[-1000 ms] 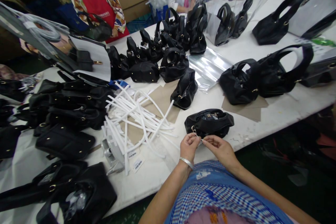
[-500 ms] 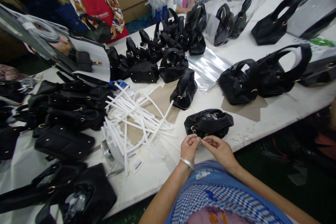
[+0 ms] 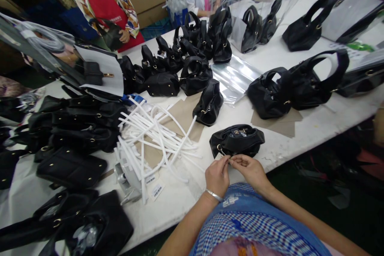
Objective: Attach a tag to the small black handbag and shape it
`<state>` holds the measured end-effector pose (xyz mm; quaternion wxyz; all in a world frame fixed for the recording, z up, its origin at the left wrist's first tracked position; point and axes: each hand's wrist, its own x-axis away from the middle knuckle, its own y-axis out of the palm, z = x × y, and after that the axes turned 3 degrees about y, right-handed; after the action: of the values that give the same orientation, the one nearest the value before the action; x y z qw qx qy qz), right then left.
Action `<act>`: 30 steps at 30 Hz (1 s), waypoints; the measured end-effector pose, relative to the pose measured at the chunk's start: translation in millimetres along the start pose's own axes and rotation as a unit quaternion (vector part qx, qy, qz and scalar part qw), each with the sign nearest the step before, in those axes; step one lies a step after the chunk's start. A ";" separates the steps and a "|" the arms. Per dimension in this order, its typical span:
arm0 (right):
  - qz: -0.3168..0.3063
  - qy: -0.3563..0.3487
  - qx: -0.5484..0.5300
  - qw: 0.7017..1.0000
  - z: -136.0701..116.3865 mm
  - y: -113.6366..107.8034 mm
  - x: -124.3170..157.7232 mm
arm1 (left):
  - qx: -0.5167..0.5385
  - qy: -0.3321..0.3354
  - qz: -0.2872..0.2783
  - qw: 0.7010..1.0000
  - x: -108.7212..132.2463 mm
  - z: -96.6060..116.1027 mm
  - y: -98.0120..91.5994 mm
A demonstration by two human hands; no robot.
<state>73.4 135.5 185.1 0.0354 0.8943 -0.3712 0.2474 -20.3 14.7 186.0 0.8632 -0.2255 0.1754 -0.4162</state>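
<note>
A small black handbag [image 3: 237, 140] lies on the table right in front of me, its top open and a round metal fitting showing inside. From a gold ring at its near left side runs a thin pale cord [image 3: 222, 151]. My left hand [image 3: 216, 176] is closed in a pinch on this cord, and a small whitish piece, perhaps a tag, shows above its fingers. Close beside it, my right hand [image 3: 250, 171] pinches too, fingertips meeting those of the left. The cord's end is too small to make out between them.
White tubes [image 3: 159, 140] lie heaped on brown card to the left, near barcode tags [image 3: 157, 190]. Black bags [image 3: 78, 124] crowd the left side; more bags [image 3: 268, 92] stand right and behind. Clear plastic sheets [image 3: 234, 78] lie mid-table. Two people [image 3: 109, 12] work across the table.
My left hand has turned slightly, its back now more toward me, and a whitish piece shows above its fingers. Both hands stay at the cord. The view has shifted a little.
</note>
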 end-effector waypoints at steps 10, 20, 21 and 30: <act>-0.007 -0.040 0.093 0.995 -15.6 -2.2 4.2 | 0.196 -0.057 -0.051 0.978 -20.1 -0.6 -14.1; -0.019 -0.053 0.063 0.996 -14.8 -6.8 11.7 | 0.213 -0.140 -0.037 0.966 -16.3 -11.3 -6.6; -0.024 -0.055 0.053 0.997 -12.8 -7.7 12.7 | 0.223 -0.157 -0.031 0.962 -16.5 -10.9 -7.5; -0.044 -0.016 0.098 0.994 15.6 -20.6 21.1 | 0.670 -0.382 -0.020 0.636 -11.5 1.1 -0.6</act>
<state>106.6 132.9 183.8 -0.0478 0.9128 -0.3062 0.2661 -26.9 23.8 188.5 0.7589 0.2729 -0.5015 -0.3131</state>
